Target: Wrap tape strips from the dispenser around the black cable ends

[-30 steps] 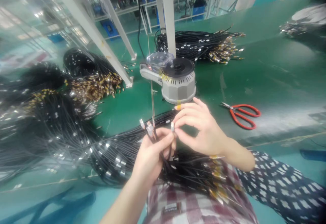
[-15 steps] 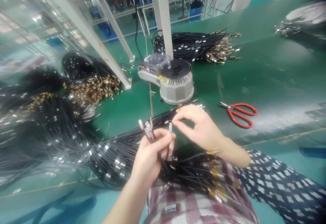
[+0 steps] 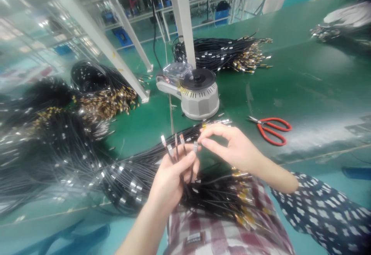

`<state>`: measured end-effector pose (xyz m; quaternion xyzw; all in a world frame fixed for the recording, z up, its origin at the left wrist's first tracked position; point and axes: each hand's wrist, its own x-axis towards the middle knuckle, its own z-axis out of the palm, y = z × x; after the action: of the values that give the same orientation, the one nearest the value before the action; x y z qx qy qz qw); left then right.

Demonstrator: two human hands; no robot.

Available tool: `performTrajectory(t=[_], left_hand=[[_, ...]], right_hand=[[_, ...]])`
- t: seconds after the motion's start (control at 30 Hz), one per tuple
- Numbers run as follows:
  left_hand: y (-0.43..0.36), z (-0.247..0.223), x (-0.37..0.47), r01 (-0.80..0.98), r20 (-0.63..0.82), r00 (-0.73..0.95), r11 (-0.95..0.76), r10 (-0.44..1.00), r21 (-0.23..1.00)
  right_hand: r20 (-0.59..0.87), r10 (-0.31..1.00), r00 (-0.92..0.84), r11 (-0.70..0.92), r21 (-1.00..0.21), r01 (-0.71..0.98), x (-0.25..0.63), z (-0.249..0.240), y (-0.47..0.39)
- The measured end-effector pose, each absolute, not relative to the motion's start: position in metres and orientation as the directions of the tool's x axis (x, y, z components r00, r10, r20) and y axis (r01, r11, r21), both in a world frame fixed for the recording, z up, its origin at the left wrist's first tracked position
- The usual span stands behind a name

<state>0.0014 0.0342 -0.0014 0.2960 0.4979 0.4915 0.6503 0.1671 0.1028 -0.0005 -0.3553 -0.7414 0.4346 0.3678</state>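
My left hand [image 3: 175,175] is closed around several black cables [image 3: 188,187], whose silvery flat plugs [image 3: 164,141] stick up fanned out above the fingers. One plug [image 3: 195,146] leans to the right by the left fingertips. Close beside it, my right hand [image 3: 228,142] has its thumb and index finger pinched together; whether anything small is between them I cannot make out. A thick bundle of cables with gold-coloured ends [image 3: 245,199] lies below both hands, across the checked apron [image 3: 211,235].
A round grey tape dispenser [image 3: 199,102] stands beyond my hands on the green table [image 3: 304,81]. Red-handled scissors [image 3: 272,129] lie to the right. Heaps of black cables [image 3: 87,139] fill the left side; another bundle [image 3: 223,52] lies behind. White posts [image 3: 185,23] rise from the table.
The plugs in my left hand have spread further apart, with more of them showing separately. My right hand has shifted slightly right and down, still pinched near the rightmost plug.
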Motion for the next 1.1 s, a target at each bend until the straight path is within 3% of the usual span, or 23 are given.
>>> performTrajectory(t=[0.27, 0.47, 0.77, 1.1], left_hand=[[0.031, -0.003, 0.003, -0.293, -0.312, -0.094, 0.273, 0.945, 0.916], [0.033, -0.005, 0.003, -0.297, -0.334, -0.080, 0.297, 0.939, 0.907], [0.034, -0.002, 0.003, -0.313, -0.355, -0.044, 0.325, 0.934, 0.892], [0.036, 0.000, 0.007, -0.317, -0.331, -0.082, 0.290, 0.940, 0.903]], right_hand=[[0.239, 0.888, -0.394, 0.323, -0.932, 0.162, 0.199, 0.028, 0.114], [0.216, 0.838, -0.502, 0.319, -0.939, 0.129, 0.199, 0.025, 0.109], [0.193, 0.842, -0.504, 0.322, -0.929, 0.182, 0.189, 0.015, 0.104], [0.224, 0.773, -0.593, 0.226, -0.971, -0.073, 0.193, 0.008, 0.099]])
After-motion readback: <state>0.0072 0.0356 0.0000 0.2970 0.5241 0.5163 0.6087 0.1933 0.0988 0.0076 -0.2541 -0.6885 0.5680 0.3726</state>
